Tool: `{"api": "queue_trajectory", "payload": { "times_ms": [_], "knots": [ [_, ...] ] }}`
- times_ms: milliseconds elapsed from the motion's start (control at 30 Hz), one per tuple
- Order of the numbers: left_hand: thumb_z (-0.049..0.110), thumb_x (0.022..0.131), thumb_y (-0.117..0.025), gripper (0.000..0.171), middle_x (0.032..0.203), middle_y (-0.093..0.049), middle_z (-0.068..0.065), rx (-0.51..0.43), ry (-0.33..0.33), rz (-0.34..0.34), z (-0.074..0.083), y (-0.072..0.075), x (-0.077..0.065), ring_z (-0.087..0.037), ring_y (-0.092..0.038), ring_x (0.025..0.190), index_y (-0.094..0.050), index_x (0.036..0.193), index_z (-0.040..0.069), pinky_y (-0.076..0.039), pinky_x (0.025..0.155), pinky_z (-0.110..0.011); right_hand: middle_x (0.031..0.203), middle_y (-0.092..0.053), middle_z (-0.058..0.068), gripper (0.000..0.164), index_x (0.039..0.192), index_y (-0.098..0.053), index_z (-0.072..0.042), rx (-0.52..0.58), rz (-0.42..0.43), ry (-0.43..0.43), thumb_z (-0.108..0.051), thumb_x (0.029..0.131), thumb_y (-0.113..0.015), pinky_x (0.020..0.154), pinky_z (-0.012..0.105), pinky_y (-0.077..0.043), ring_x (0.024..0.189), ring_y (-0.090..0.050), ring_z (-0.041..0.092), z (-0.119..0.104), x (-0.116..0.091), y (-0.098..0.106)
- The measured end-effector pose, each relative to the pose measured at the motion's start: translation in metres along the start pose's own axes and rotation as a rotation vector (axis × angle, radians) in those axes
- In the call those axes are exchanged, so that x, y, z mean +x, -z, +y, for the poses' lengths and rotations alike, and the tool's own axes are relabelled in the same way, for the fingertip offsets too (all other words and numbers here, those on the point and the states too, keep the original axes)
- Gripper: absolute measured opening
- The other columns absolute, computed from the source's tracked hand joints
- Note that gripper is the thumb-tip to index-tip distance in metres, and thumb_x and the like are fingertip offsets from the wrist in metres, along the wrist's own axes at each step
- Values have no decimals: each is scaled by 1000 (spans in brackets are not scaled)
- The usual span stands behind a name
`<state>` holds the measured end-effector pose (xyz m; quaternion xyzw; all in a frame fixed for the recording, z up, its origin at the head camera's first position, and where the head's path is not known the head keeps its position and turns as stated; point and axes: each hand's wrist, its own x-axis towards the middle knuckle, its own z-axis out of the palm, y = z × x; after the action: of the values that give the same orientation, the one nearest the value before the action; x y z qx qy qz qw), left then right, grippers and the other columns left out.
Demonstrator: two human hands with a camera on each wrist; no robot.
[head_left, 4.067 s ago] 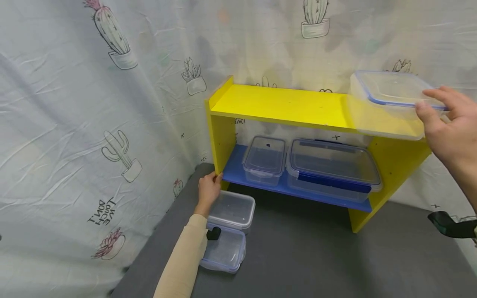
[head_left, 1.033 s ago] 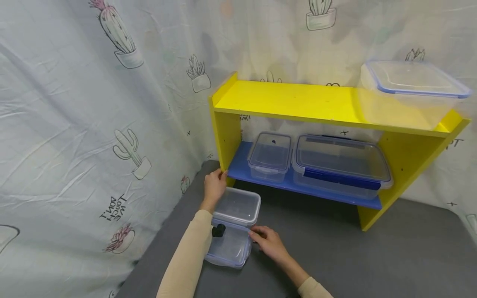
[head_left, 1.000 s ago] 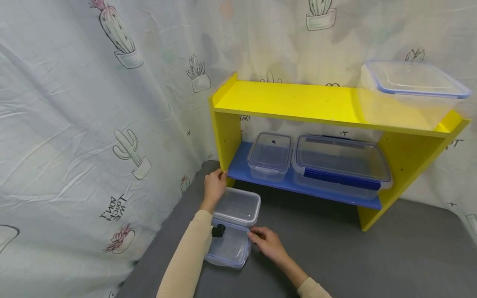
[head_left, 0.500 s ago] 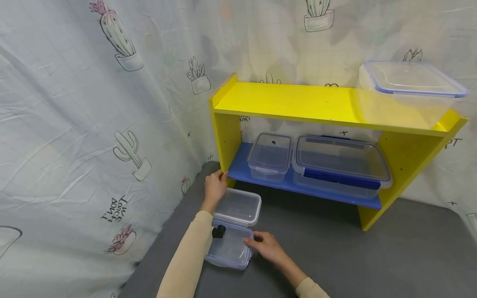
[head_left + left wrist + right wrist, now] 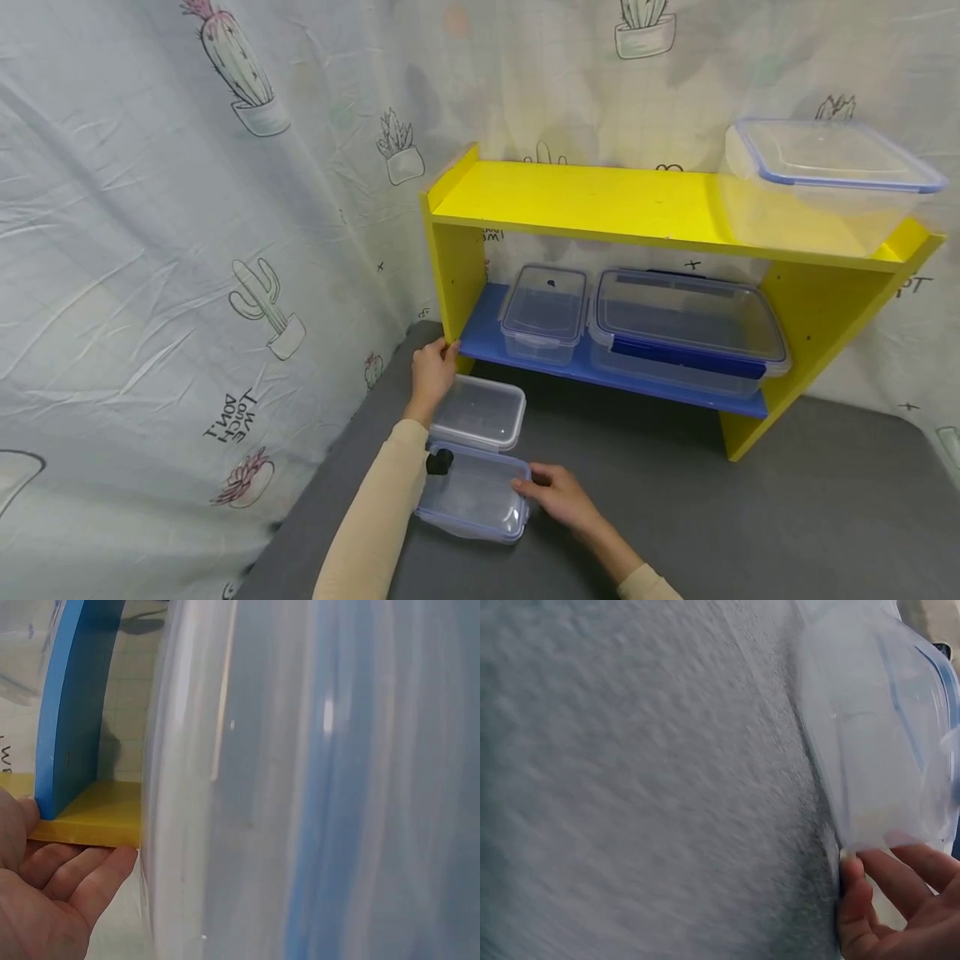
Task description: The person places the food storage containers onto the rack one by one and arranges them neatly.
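Observation:
My left hand (image 5: 432,377) grips the lower front edge of the yellow shelf unit's (image 5: 452,283) left side panel. In the left wrist view its fingers (image 5: 101,889) curl round the yellow board beside the blue shelf (image 5: 71,712). My right hand (image 5: 558,497) holds a clear food container with a blue-rimmed lid (image 5: 480,496) by its right end, thumb over the lid. The right wrist view shows the fingers (image 5: 900,881) low against that container's wall (image 5: 870,750), close to the dark tabletop. Behind it lies a food container with a whitish lid (image 5: 483,414), partly hidden by my left arm.
On the blue shelf (image 5: 480,329) stand a smaller clear container (image 5: 545,312) and a wide one with a dark blue latch (image 5: 686,325). A large clear container (image 5: 828,187) sits on the top right. Printed curtains hang behind and at left of the dark tabletop (image 5: 637,500).
My right hand has left the large container on top and come down to the blue-rimmed container. That container has shifted right with the hand. My left hand keeps its grip on the panel.

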<state>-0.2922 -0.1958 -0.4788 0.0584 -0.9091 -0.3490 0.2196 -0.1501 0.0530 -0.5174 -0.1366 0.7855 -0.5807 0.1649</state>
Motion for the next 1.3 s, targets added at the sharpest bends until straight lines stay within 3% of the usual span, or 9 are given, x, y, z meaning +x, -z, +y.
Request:
{"api": "queue_trajectory", "payload": {
  "times_ms": [133,300,367,533,633,800,1000,1300],
  "knots": [
    [29,98,-59,27,62,-59,-6,1,-7,1,1,-1,1,-17,-45,52,-70,89,6,-34,50,-28,103,-73,12,32,116,-68,0,43,74,-43,-20,90,-68,80,20,-46,88,-63,7,25,4,-4],
    [29,97,-60,27,63,-61,-7,1,-22,14,3,-2,4,-17,-46,52,-71,87,6,-34,51,-28,108,-73,13,38,118,-67,0,97,143,-45,-21,87,-71,81,19,-48,91,-64,6,30,0,-3],
    [28,97,-60,27,63,-61,-7,-1,-17,14,3,-3,4,-17,-46,52,-71,88,5,-34,51,-27,108,-72,14,40,120,-65,2,169,141,-56,-19,87,-71,78,20,-50,89,-64,6,28,-3,-1],
    [28,97,-60,26,63,-61,-8,-20,-5,-5,3,-4,3,-16,-45,52,-71,90,5,-34,50,-26,97,-68,9,43,122,-58,10,333,75,-112,-12,88,-69,65,24,-54,76,-64,8,29,-10,12],
    [27,97,-61,26,63,-62,-8,-33,-7,-4,2,-4,1,-15,-45,50,-72,91,4,-34,48,-25,95,-64,4,42,120,-54,12,332,12,-111,-11,87,-68,62,26,-54,76,-63,10,32,-15,25],
    [26,97,-60,26,61,-61,-9,-49,-3,12,0,-2,0,-15,-43,47,-72,90,4,-33,46,-26,105,-60,8,48,127,-47,10,316,-140,-56,-10,87,-64,61,30,-55,78,-64,13,38,-17,43],
    [27,98,-59,27,62,-62,-9,-53,10,12,-4,-2,1,-14,-43,47,-72,92,4,-32,45,-26,118,-63,5,57,145,-33,8,373,-325,26,-9,95,-55,69,30,-57,86,-68,12,48,-12,56],
    [28,98,-59,29,58,-57,-6,-36,3,11,-6,-5,1,-14,-42,47,-71,86,5,-30,44,-26,112,-70,3,51,145,-37,4,444,-362,-56,-22,102,-48,67,32,-58,84,-71,13,53,-15,63]
  ]
}}
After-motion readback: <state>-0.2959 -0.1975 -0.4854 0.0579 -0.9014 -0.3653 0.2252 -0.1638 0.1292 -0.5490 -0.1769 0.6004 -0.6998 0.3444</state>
